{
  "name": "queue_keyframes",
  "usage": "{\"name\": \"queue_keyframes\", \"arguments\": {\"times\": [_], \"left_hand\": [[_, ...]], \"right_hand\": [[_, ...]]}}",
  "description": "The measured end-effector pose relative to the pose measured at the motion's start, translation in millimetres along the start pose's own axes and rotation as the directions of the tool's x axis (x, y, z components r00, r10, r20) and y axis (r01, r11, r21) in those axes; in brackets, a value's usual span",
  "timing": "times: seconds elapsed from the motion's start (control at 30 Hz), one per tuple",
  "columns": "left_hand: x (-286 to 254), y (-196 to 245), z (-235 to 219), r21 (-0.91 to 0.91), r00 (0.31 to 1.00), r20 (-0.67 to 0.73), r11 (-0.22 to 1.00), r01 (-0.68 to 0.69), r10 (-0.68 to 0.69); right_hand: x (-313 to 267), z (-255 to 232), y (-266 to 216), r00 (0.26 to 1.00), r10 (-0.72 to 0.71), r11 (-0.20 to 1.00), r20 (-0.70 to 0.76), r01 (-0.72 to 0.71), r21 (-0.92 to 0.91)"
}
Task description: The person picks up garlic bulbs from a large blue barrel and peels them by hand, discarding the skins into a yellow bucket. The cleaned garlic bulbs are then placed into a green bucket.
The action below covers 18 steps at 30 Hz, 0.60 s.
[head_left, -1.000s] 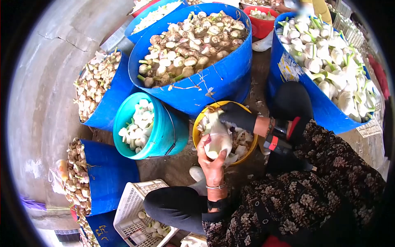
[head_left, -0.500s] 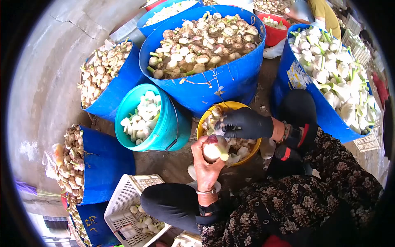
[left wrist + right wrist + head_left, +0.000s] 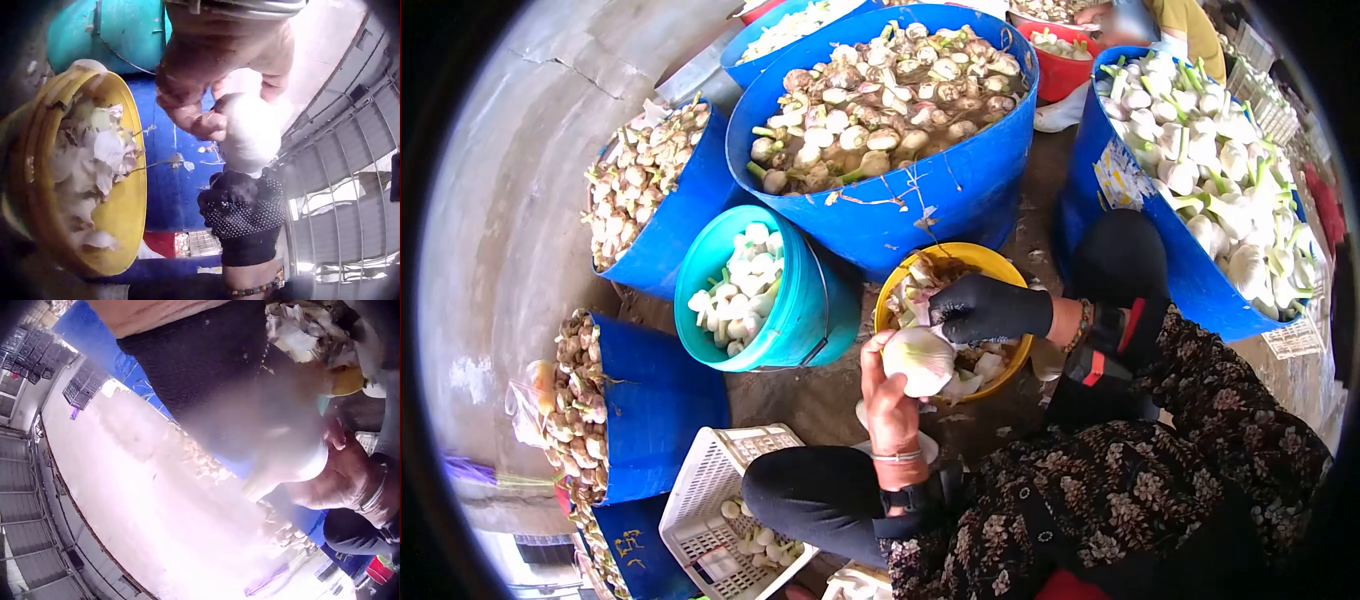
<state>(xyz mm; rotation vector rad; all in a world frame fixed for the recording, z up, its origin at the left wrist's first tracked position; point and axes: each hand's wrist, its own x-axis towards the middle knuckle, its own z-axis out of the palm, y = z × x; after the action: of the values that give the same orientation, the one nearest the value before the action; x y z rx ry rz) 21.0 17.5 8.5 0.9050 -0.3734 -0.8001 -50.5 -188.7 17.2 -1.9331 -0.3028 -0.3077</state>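
Observation:
My bare left hand (image 3: 890,408) grips a large white garlic bulb (image 3: 919,362), fingers around its left side and thumb below. At the bulb's upper right, my right hand (image 3: 992,307) wears a black glove, its fingers curled in against the edge. From the left wrist, the dotted glove (image 3: 245,206) pinches at the lower end of the bulb (image 3: 251,134). The right wrist view is blurred at the gloved fingers, while a pale stem (image 3: 262,484) points away from the bulb. Just beneath both hands stands a yellow bucket (image 3: 1012,268) of peeled skins (image 3: 109,156).
Left of the yellow bucket is a teal bucket (image 3: 821,310) of white garlic. Large blue tubs surround me: one of garlic in brown water (image 3: 880,215), another of cleaned bulbs (image 3: 1090,150). A white crate (image 3: 690,490) sits by my left knee. Another person's hand (image 3: 1092,14) shows at the back.
My left hand has turned the bulb: its stem pointed up, then toward my lower right, and now a round face shows. The gloved hand came back from the bulb and closed on its edge.

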Motion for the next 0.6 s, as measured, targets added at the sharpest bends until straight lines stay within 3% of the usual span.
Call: {"name": "queue_keyframes", "arguments": {"times": [0.03,0.07,0.13,0.17,0.27,0.33,0.37,0.4,0.47,0.53,0.6], "left_hand": [[2.1,-6.3,2.5,-0.054,0.994,-0.113,0.998,-0.014,0.008],[-0.2,-5.4,13.0,-0.035,0.975,-0.220,0.999,0.017,-0.025],[1.0,-17.7,10.7,0.182,0.941,-0.335,0.983,0.020,0.043],[-0.2,-21.6,14.0,0.183,0.941,-0.335,0.983,0.021,0.042],[-3.4,-25.1,22.4,0.191,0.916,-0.382,0.980,-0.053,0.124],[-2.8,-23.8,22.2,-0.036,0.944,-0.328,0.998,-0.059,0.044],[-0.2,-24.6,21.2,0.169,0.949,-0.270,0.979,-0.117,0.161],[1.0,-24.3,17.7,0.172,0.947,-0.277,0.978,-0.116,0.161],[4.7,-21.3,10.4,0.385,0.956,-0.261,0.923,-0.025,0.135],[4.8,-19.9,6.3,0.322,0.953,-0.282,0.947,-0.019,0.115],[3.3,-17.5,-0.1,-0.078,0.978,-0.203,0.995,-0.058,0.041]], "right_hand": [[-2.1,1.9,-0.8,0.995,0.091,0.978,-0.039,-0.082,0.192],[-5.0,1.7,-1.3,0.995,0.087,0.978,-0.040,-0.078,0.192],[-11.3,0.4,-4.0,0.934,0.356,0.807,0.025,-0.321,0.496],[-14.3,5.2,-1.1,0.927,0.375,0.789,0.001,-0.320,0.524],[-15.1,14.7,-3.9,0.935,0.336,0.787,0.116,-0.346,0.511],[-16.3,18.7,-6.7,0.948,0.302,0.806,0.103,-0.312,0.503],[-17.1,21.7,-5.7,0.970,0.216,0.891,0.111,-0.242,0.384],[-19.3,26.2,-5.1,0.983,0.131,0.952,0.130,-0.162,0.261],[-22.3,29.4,-9.8,0.973,0.182,0.915,0.144,-0.222,0.338],[-20.6,27.5,-7.7,0.970,0.071,0.908,0.234,-0.160,0.388],[-22.0,15.5,-10.6,0.969,0.085,0.862,0.231,-0.188,0.470]]}}
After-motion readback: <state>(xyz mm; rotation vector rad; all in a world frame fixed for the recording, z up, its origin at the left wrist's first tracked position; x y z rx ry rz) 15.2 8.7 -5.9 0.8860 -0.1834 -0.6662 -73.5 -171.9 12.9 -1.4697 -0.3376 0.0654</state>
